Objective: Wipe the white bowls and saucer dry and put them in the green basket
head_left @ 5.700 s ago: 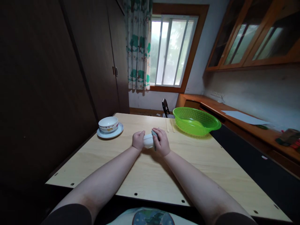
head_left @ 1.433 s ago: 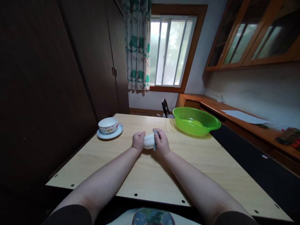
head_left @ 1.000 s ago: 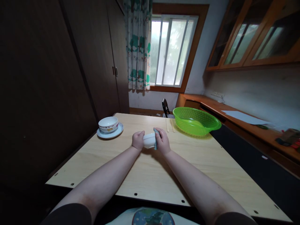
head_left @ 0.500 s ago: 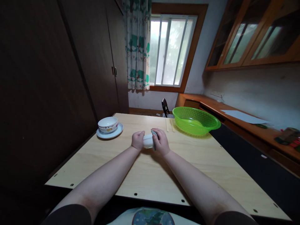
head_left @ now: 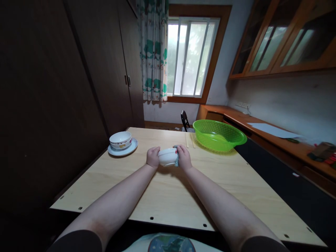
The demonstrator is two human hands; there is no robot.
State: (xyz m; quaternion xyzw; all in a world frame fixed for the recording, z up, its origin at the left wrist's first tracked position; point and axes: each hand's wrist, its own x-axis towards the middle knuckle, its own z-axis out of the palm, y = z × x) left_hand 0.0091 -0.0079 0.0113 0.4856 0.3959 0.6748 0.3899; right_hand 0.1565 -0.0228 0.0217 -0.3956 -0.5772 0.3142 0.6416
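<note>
A white bowl (head_left: 167, 156) with a small red mark is held between my two hands, over the middle of the table. My left hand (head_left: 152, 157) is closed on the bowl's left rim. At the bowl's right side my right hand (head_left: 184, 157) is closed round a grey-green cloth (head_left: 176, 161), pressing it against the bowl wall. The fingertips of both hands are partly hidden by the bowl and cloth.
To the left, stacked white bowls (head_left: 120, 140) sit on a pale plate (head_left: 113, 152). Chopsticks (head_left: 187, 140) lie beside a green plastic basket (head_left: 219, 135) at the back right. The wooden table (head_left: 168, 196) ends close to my body. A dark chair (head_left: 185, 119) stands behind it.
My right hand and the cloth have moved from the bowl's front towards its right side, so more of the bowl shows. My left hand has barely moved.
</note>
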